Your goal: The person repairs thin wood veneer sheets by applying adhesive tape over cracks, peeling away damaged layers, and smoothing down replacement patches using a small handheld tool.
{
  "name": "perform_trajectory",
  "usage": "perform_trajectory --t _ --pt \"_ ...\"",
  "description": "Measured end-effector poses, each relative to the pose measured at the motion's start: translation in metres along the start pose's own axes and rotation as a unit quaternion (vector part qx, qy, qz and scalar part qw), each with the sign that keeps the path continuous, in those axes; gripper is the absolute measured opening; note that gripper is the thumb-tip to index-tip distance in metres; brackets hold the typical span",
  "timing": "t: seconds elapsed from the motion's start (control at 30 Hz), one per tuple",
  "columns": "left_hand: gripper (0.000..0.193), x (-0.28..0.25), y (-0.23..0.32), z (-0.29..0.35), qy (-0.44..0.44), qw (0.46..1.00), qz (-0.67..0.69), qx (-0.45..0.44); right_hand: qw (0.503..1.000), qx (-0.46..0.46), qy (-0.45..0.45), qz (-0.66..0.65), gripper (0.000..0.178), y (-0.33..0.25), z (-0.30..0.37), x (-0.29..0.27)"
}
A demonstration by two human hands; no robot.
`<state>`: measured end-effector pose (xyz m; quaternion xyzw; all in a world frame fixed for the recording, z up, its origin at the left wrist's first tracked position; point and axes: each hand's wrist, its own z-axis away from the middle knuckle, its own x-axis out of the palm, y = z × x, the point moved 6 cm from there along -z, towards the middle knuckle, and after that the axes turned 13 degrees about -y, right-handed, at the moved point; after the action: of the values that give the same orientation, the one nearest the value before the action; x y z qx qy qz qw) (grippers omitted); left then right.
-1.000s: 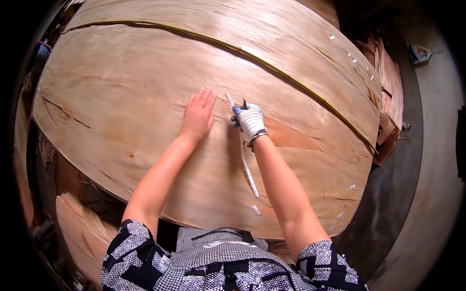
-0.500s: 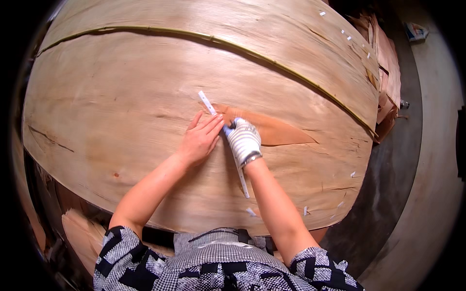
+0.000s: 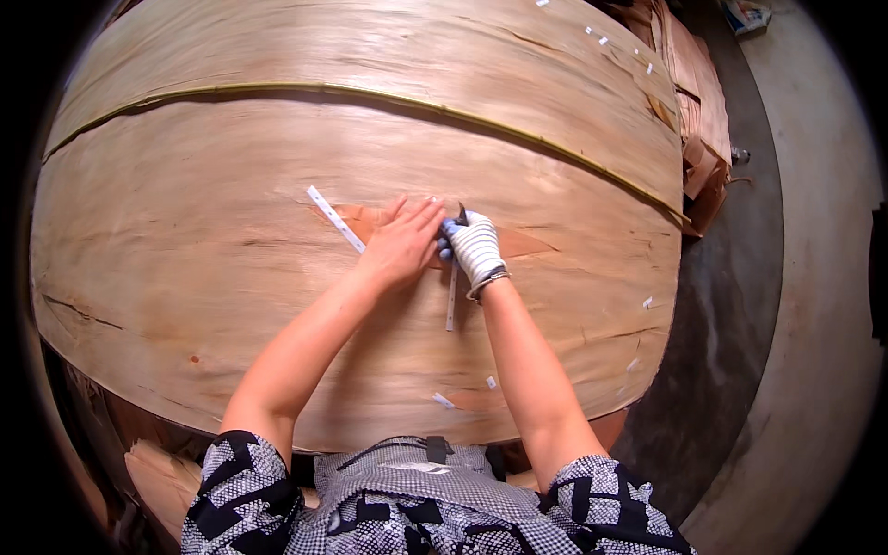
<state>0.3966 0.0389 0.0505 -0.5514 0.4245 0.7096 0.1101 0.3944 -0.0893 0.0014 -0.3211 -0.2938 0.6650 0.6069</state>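
Observation:
A pale wood veneer sheet (image 3: 231,305) lies before me, with a darker orange-brown pointed patch (image 3: 527,242) showing in its middle. My bare left hand (image 3: 404,242) rests flat across the patch, fingers stretched toward its far edge. A white dotted tape strip (image 3: 335,218) slants over the patch's left end and runs up to this hand. Close beside, my gloved right hand (image 3: 474,246), white striped with blue fingertips, is closed round a small dark pointed tool (image 3: 462,213). Another piece of tape (image 3: 450,301) extends from beneath its fingers toward me.
A long thin greenish-brown stick (image 3: 444,109) lies across the sheet beyond my hands. Small white tape bits (image 3: 444,400) dot the near and right parts. Stacked veneer (image 3: 698,102) stands at the far right, beside the grey floor (image 3: 731,277); more veneer (image 3: 162,476) is at lower left.
The long tape now shows as two pieces at different angles, one on the patch's left end and one under my right hand. My left hand has moved right along the patch.

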Motion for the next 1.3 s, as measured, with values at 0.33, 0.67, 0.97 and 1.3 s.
perform_trajectory --t 0.33,0.67,0.97,1.3 --pt "0.039 0.025 0.052 0.011 0.015 0.998 0.013 0.063 0.997 0.056 0.008 -0.049 0.017 0.055 0.071 -0.031" --pt "0.044 0.026 0.077 -0.025 -0.028 0.999 0.023 0.029 0.989 0.040 0.112 -0.086 0.015 0.044 0.110 -0.149" --pt "0.047 0.089 0.145 -0.103 -0.075 0.976 -0.110 0.174 0.983 0.019 0.165 0.079 0.020 0.066 0.081 -0.175" --pt "0.047 0.071 0.135 -0.017 -0.047 0.996 -0.025 0.069 0.977 0.073 0.184 -0.076 0.008 0.144 0.243 -0.156"
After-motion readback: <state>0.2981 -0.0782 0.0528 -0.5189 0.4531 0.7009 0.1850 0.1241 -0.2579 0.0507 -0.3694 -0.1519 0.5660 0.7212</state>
